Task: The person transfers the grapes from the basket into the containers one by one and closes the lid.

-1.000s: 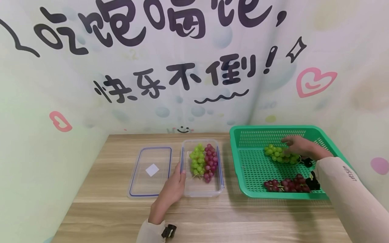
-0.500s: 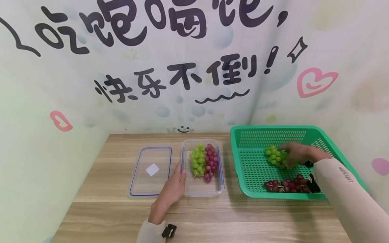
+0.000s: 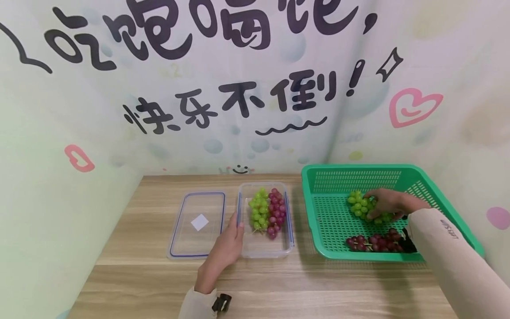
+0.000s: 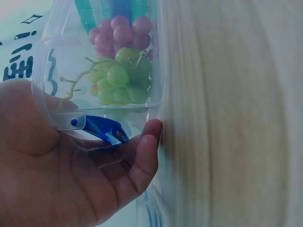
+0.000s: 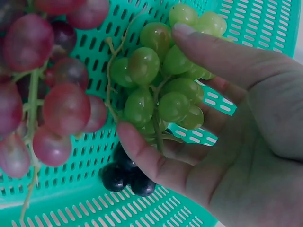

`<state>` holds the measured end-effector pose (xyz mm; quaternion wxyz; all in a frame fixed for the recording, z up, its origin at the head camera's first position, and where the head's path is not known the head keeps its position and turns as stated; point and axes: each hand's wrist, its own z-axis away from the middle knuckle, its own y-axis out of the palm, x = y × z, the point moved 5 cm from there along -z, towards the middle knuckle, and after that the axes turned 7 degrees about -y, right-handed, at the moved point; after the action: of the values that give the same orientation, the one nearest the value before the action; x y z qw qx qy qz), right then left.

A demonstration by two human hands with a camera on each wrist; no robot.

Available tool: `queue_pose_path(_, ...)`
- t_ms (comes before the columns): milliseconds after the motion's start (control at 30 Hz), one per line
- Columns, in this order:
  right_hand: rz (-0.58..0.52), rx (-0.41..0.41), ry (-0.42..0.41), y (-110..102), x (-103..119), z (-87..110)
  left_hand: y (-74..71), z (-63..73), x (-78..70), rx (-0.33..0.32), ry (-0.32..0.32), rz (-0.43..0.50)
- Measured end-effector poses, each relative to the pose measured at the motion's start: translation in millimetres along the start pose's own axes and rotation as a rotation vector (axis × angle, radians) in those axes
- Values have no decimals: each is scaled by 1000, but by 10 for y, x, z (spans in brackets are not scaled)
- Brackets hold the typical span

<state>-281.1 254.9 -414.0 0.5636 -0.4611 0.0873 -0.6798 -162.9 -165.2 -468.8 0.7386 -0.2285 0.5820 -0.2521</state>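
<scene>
My left hand (image 3: 228, 243) holds the left side of a clear plastic food container (image 3: 264, 255), its thumb by the rim and fingers at a blue clip (image 4: 104, 128). Inside the container, a bunch of green grapes (image 3: 259, 212) lies beside a bunch of red grapes (image 3: 276, 213). Over in the green basket (image 3: 326, 226), my right hand (image 3: 385, 203) grips another green grape bunch (image 5: 156, 71), thumb on one side and curled fingers on the other. Red grapes (image 3: 374, 243) lie nearer the basket's front. Black grapes (image 5: 128, 175) show beneath the right fingers in the right wrist view.
A clear lid (image 3: 191, 239) with a blue seal and a white square lies left of the container on the wooden table (image 3: 255, 288). Behind the table rises a printed wall (image 3: 239, 146). The basket's raised sides surround the right hand's grapes.
My right hand has come down onto the green grapes in the basket and closed around them; the bunch has shifted slightly. The left hand and container stay where they were.
</scene>
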Motion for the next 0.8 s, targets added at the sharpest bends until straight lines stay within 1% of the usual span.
queue_pose_path(133,-18,-7,5,6,-9,-8,-4,-6,-2,-6,10,3)
queue_pose_path(300,0,-21,-2,7,-11,-9,-14,-4,-12,-19,31,3)
queue_pose_path(567,7,-36,-8,16,-5,6,-12,-1,-5,-8,23,16)
queue_pose_path(800,8,-40,-23,31,-2,-6,-7,0,5,-4,14,5)
